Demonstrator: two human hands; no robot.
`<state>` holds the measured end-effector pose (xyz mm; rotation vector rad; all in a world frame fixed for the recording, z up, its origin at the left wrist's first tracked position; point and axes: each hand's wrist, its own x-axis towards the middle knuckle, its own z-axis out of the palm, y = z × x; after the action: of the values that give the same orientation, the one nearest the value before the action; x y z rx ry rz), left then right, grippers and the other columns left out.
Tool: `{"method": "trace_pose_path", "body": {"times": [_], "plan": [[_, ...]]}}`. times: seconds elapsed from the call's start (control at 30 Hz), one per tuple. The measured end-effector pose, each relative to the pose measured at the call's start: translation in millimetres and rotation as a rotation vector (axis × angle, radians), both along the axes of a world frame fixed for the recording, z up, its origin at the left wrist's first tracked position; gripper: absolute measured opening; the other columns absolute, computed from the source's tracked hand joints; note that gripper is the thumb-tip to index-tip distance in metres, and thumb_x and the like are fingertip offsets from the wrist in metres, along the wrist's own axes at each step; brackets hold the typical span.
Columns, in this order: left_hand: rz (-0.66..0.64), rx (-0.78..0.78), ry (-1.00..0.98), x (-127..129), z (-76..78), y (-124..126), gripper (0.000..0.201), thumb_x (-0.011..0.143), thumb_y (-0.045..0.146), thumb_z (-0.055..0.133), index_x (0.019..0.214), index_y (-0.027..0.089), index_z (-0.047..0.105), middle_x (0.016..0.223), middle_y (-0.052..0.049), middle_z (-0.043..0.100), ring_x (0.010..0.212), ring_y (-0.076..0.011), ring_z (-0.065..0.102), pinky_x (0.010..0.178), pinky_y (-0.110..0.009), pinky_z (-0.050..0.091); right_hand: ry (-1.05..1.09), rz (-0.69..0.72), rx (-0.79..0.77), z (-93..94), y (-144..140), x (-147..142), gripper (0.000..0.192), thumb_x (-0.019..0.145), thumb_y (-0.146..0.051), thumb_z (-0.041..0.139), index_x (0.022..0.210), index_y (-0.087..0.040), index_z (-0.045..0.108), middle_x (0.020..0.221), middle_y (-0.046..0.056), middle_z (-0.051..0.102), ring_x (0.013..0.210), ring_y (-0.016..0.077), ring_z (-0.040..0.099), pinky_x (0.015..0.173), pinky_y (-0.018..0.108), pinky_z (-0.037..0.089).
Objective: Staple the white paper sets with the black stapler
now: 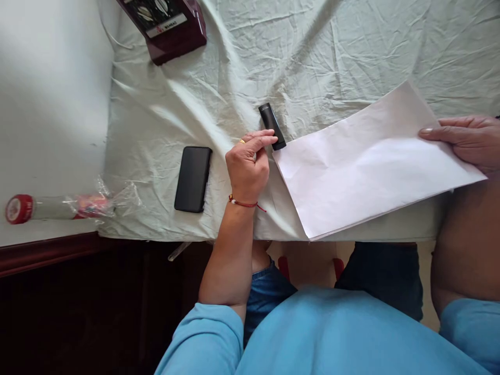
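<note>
fingers on a black tube and a white sheet

fingers of my left hand [247, 167] are curled, with the forefinger stretched out so its tip touches the small black tube [272, 126] near its lower end; i am not gripping it, and the tube lies slanted on the cloth, its lower end just at the near-left corner of the white sheet of paper [371, 161]. a ring sits on one finger and a red thread bracelet [244, 203] circles my wrist. my right hand [466, 141] lies nearly flat, fingers straight and close together, pressing on the far-right edge of the paper; whether the thumb is under the sheet i cannot tell. the paper is blank and overhangs the near table edge. a black phone [192, 178] lies face down left of my left hand, apart from it. on the pale green cloth [234, 62] further off sits a maroon box [167, 23] with a white label reading "wanbao", as far as i can make out. a red-capped tube in clear wrap [58, 207] lies at the left.
</note>
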<state>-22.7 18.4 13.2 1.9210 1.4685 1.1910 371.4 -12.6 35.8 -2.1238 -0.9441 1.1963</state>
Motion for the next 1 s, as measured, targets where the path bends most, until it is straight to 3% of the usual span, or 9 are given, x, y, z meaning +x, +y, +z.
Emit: {"method": "trace_pose_path", "body": {"times": [0.23, 0.43, 0.57, 0.63, 0.73, 0.83, 0.93, 1.0], "plan": [[-0.031, -0.039, 0.062, -4, -3.2, -3, 0.043, 0.09, -0.001, 0.057, 0.1, 0.026, 0.089, 0.119, -0.001, 0.087, 0.117, -0.0207, 0.08, 0.112, -0.04, 0.063, 0.025, -0.008, 0.012, -3.3, 0, 3, 0.041, 0.074, -0.047, 0.073, 0.109, -0.025, 0.074, 0.105, 0.007, 0.07, 0.052, 0.0096, 0.06, 0.04, 0.017, 0.044], [-0.023, -0.124, -0.071, -4, -3.9, -8, 0.034, 0.096, 0.008, 0.062, 0.104, 0.028, 0.088, 0.124, 0.0, 0.085, 0.122, -0.0206, 0.079, 0.116, -0.041, 0.061, 0.002, -0.024, 0.08, 1.3, -4, -13, 0.043, 0.079, -0.046, 0.071, 0.117, -0.028, 0.072, 0.109, 0.006, 0.069, 0.056, 0.0075, 0.06, 0.043, 0.015, 0.045], [0.017, -0.22, -0.167, -3, -4.3, -12, 0.027, 0.098, 0.017, 0.063, 0.112, 0.027, 0.084, 0.141, -0.003, 0.078, 0.095, -0.0171, 0.079, 0.082, -0.032, 0.066, -0.027, -0.041, 0.127, 4.2, -5, -18, 0.035, 0.081, -0.044, 0.069, 0.113, -0.031, 0.073, 0.109, 0.004, 0.069, 0.056, 0.0051, 0.059, 0.046, 0.014, 0.045], [0.06, -0.245, -0.198, -2, -3.1, -11, 0.023, 0.099, 0.021, 0.064, 0.113, 0.025, 0.082, 0.135, -0.005, 0.079, 0.076, -0.0125, 0.072, 0.069, -0.03, 0.061, 0.028, -0.036, 0.136, 6.2, -7, -16, 0.035, 0.081, -0.043, 0.069, 0.112, -0.03, 0.073, 0.106, 0.004, 0.069, 0.059, 0.0072, 0.061, 0.048, 0.015, 0.049], [0.151, -0.277, -0.251, -1, 0.3, -7, 0.017, 0.098, 0.024, 0.063, 0.108, 0.022, 0.077, 0.114, -0.004, 0.081, 0.066, -0.0106, 0.063, 0.065, -0.028, 0.056, 0.139, 0.021, 0.046, 10.6, -11, -12, 0.042, 0.074, -0.043, 0.071, 0.113, -0.027, 0.072, 0.098, 0.006, 0.07, 0.061, 0.0148, 0.066, 0.048, 0.022, 0.052], [0.213, -0.34, -0.32, 0, 3.4, -4, 0.011, 0.098, 0.024, 0.061, 0.102, 0.023, 0.072, 0.106, -0.004, 0.079, 0.067, -0.0111, 0.061, 0.064, -0.027, 0.054, 0.187, 0.082, -0.018, 14.1, -17, -13, 0.046, 0.068, -0.043, 0.074, 0.111, -0.026, 0.072, 0.093, 0.007, 0.07, 0.06, 0.0188, 0.066, 0.047, 0.026, 0.053], [0.206, -0.39, -0.402, -1, 3.4, -3, 0.013, 0.101, 0.034, 0.062, 0.103, 0.024, 0.069, 0.106, -0.005, 0.078, 0.071, -0.0122, 0.063, 0.064, -0.028, 0.053, 0.17, 0.059, 0.185, 13.0, -20, -20, 0.037, 0.073, -0.038, 0.073, 0.108, -0.027, 0.073, 0.102, 0.003, 0.07, 0.068, 0.0146, 0.068, 0.059, 0.025, 0.057], [0.177, -0.388, -0.434, -2, 2.7, -3, 0.03, 0.106, 0.052, 0.057, 0.108, 0.025, 0.069, 0.108, -0.006, 0.078, 0.082, -0.016, 0.07, 0.068, -0.029, 0.055, 0.164, 0.034, 0.363, 9.1, -18, -24, 0.033, 0.078, -0.036, 0.071, 0.11, -0.03, 0.073, 0.109, -0.001, 0.069, 0.079, 0.0115, 0.068, 0.074, 0.024, 0.058]]}}
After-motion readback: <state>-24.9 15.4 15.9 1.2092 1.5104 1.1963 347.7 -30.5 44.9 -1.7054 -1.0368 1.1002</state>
